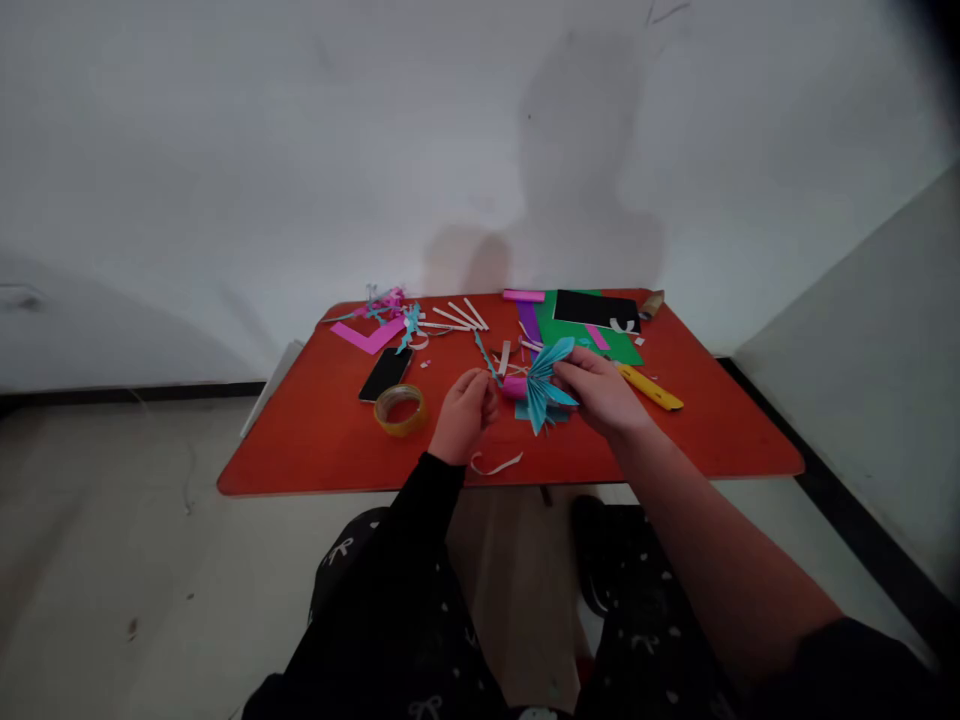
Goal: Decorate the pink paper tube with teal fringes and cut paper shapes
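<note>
Pleated blue paper (pixel 551 380) between both hands (pixel 465 408).

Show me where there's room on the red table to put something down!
There's bare table left of the phone and tape, and right of the yellow cutter. It's crowded around the right hand, which holds the blue paper fan, and along the back, with white sticks and green paper.

The blue fan (pixel 546 385) partly hid the pink roll (pixel 514 387); the bottom edge cut off both sleeves (pixel 375 610).
</note>
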A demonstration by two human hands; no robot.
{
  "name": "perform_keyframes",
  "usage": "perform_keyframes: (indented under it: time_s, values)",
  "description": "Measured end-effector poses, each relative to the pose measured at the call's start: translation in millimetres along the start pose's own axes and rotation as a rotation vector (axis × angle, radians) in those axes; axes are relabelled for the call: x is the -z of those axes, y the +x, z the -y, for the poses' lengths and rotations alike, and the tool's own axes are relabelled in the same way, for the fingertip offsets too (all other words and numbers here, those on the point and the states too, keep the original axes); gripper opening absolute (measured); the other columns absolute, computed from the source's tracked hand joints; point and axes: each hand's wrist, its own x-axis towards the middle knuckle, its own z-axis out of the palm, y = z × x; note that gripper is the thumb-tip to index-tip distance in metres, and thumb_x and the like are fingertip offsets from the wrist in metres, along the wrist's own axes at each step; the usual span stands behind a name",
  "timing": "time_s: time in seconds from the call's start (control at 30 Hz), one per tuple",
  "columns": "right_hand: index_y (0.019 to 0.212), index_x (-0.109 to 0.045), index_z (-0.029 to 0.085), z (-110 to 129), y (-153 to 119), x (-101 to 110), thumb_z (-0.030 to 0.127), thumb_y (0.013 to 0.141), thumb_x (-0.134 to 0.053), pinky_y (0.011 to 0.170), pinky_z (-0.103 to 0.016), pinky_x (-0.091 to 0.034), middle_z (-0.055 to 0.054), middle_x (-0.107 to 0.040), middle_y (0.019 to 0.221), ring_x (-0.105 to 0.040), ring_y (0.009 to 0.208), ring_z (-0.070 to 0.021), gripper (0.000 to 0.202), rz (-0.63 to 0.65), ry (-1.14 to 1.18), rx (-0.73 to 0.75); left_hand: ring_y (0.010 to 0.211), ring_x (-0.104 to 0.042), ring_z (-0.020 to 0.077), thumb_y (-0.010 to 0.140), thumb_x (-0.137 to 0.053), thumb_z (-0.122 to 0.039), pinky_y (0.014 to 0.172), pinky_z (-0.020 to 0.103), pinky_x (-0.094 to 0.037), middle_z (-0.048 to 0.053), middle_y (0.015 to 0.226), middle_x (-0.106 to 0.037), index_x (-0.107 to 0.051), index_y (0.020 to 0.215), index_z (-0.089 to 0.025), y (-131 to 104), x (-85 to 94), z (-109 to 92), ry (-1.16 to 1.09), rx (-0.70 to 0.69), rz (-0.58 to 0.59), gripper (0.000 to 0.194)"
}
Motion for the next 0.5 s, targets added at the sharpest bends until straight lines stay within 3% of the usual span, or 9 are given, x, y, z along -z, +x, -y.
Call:
perform_keyframes:
  time_s: [0.2, 0.33, 0.5]
  values:
    - [0.076, -0.049, 0.025, -1.9, -0.3, 1.3, 0.041, 0.081, -0.07, 0.042, -0.026, -0.027, 0.007, -0.042, 0.058, -0.033, 0.043, -0.0088, 0.027, -0.005, -0.022, 0.002, 0.045, -0.027, 0.0031, 0.076, -0.072, -0.036, 0.043, 0.017, -0.017, -0.008, 0.059, -0.035, -0.043, 0.067, -0.019, 0.9, -4.1, 1.9, -0.039, -0.013, -0.033, 0.034]
    - [0.076, -0.05, 0.024, -2.2, -0.4, 4.9, 0.039, 0.082, -0.07, 0.043, -0.026, -0.029, 0.007, -0.041, 0.055, -0.034, 0.044, -0.0096, 0.025, 0.077, -0.039, -0.045, 0.045, -0.026, 0.0039, 0.079, -0.067, -0.035, 0.043, 0.018, -0.017, -0.009, 0.055, -0.03, -0.046, 0.066, -0.019, 3.2, 0.3, 3.0, 0.035, -0.053, -0.036, 0.03]
    - [0.08, -0.058, 0.022, -3.5, 0.6, 9.5, 0.039, 0.08, -0.07, 0.046, -0.026, -0.025, 0.007, -0.042, 0.055, -0.034, 0.045, -0.0091, 0.02, 0.143, -0.111, -0.084, 0.046, -0.029, 0.0041, 0.079, -0.067, -0.035, 0.044, 0.018, -0.019, -0.008, 0.06, -0.036, -0.047, 0.068, -0.019, 4.5, 4.8, 1.8, 0.053, -0.083, -0.035, 0.028]
